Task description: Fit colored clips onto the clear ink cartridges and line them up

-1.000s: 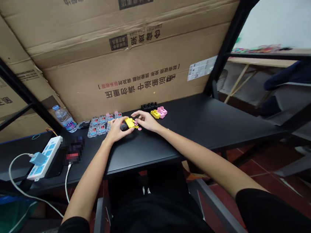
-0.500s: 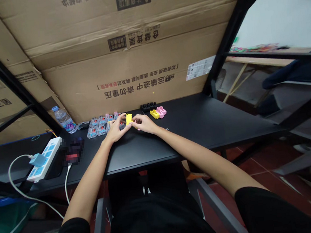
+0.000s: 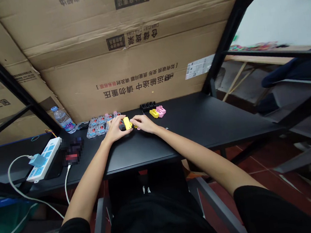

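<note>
A yellow plastic block [image 3: 127,123] sits tilted between my hands on the black tabletop [image 3: 190,127]. The fingertips of my left hand [image 3: 115,130] press on its left side, beside a dark piece [image 3: 122,126]. My right hand [image 3: 146,123] reaches its right side, its fingers curled over small pink and yellow bits [image 3: 136,127] that are partly hidden. Clear packets of small parts [image 3: 95,127] lie behind my left hand. Past my right hand stand yellow and pink pieces [image 3: 157,112] and a black rack [image 3: 147,106].
A water bottle [image 3: 64,119] stands at the table's back left. A white power strip [image 3: 44,159] with a plugged-in cable lies at the left, next to a pixelated object [image 3: 73,151]. A large cardboard sheet [image 3: 127,60] rises behind the table, between black metal shelf posts.
The yellow block has gone from nearly upright to tilted and lower between my hands. My right hand now covers more of the small bits.
</note>
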Demonstrator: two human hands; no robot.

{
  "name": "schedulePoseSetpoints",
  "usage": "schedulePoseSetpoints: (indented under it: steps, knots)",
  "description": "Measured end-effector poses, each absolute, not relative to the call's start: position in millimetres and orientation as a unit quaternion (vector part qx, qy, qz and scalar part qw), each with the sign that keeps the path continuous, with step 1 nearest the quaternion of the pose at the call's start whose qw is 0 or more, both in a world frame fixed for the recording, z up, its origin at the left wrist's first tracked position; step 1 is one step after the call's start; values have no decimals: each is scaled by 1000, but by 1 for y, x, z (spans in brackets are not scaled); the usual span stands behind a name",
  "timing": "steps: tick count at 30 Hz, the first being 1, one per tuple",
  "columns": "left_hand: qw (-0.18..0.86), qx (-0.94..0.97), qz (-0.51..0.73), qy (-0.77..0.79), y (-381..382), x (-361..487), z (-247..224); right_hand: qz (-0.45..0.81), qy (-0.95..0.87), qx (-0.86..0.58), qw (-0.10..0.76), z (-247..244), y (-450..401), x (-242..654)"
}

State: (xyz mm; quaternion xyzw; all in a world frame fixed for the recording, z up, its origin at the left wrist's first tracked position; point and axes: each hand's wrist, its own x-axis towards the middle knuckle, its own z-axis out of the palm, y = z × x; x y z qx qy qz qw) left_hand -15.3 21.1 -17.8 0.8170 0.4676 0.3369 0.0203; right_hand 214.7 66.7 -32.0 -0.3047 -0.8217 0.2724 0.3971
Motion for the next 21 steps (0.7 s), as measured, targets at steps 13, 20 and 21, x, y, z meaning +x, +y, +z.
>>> schedulePoseSetpoints:
  steps: [13, 20, 21]
  knots:
    - [7, 794, 347, 499, 27, -20, -23, 161, -898, -257, 318, -28, 60, 215]
    - [-8, 772, 356, 526, 31, -22, -25, 120, -898, -275, 323, -36, 67, 213]
    - [-10, 768, 363, 528, 30, -22, -24, 113, -896, -281, 324, -36, 69, 215]
